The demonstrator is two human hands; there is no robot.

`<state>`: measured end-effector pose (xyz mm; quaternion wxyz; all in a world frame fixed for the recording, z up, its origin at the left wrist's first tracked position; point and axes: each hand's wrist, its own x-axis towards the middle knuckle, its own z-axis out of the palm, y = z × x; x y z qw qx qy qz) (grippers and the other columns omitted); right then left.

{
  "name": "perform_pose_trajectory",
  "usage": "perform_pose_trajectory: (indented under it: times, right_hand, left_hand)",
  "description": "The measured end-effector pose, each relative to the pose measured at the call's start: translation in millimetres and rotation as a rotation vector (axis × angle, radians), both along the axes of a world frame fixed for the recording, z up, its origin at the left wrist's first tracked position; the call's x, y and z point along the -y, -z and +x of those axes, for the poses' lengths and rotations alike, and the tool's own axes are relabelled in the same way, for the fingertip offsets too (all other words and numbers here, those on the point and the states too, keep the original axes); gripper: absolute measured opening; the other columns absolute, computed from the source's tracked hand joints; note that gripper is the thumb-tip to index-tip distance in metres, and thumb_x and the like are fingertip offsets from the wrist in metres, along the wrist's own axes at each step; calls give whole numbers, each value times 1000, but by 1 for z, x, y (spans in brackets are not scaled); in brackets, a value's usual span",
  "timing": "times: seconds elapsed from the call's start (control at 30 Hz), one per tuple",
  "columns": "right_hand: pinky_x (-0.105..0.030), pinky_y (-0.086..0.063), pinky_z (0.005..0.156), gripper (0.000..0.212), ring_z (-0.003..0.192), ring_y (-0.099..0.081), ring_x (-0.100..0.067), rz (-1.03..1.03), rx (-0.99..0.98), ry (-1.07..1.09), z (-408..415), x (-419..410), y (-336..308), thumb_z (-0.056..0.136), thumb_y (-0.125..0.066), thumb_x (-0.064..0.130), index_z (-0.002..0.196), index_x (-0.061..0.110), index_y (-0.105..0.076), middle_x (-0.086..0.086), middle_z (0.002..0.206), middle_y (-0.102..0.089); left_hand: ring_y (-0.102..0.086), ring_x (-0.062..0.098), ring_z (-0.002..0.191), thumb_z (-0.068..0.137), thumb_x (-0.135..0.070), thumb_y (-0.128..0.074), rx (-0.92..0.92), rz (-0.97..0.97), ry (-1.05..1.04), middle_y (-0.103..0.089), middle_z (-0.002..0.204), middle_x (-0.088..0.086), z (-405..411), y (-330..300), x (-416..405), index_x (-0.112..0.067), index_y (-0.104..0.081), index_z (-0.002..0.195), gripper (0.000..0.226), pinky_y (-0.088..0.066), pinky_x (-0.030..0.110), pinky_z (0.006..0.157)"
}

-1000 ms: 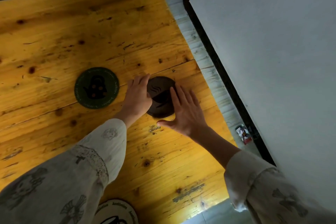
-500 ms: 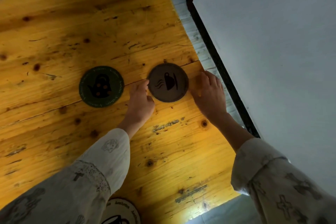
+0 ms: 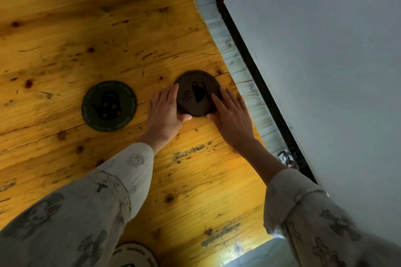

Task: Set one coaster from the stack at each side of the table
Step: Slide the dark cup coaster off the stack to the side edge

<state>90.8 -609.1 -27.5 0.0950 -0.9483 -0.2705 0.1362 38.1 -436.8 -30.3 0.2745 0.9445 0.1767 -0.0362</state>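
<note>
Two hands bracket the brown coaster (image 3: 196,93) at the table's (image 3: 108,28) three o'clock edge: left hand (image 3: 163,112) and right hand (image 3: 230,118) flat, fingers spread, gripping nothing. Placement here seems finished; next, probably another side, releasing cleanly.

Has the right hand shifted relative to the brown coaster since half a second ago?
Yes. The right hand came back in from the table's right edge; its fingers now lie on the brown coaster, which stays beside the green coaster.
</note>
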Motion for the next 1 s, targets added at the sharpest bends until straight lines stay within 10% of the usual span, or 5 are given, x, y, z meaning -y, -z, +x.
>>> perform_pose_trajectory:
  times: [1.0]
  right_hand:
    - [-48,-29,115,51,144,-19,-31,103,-91,59,41,9,-4,98,-39,23,145,10,-24,-14,157,-18]
  left_hand:
    - [-25,33,130,68,-46,-69,-20,3,-90,-31,148,-3,37,7,19,-32,-20,139,88,-24,53,98]
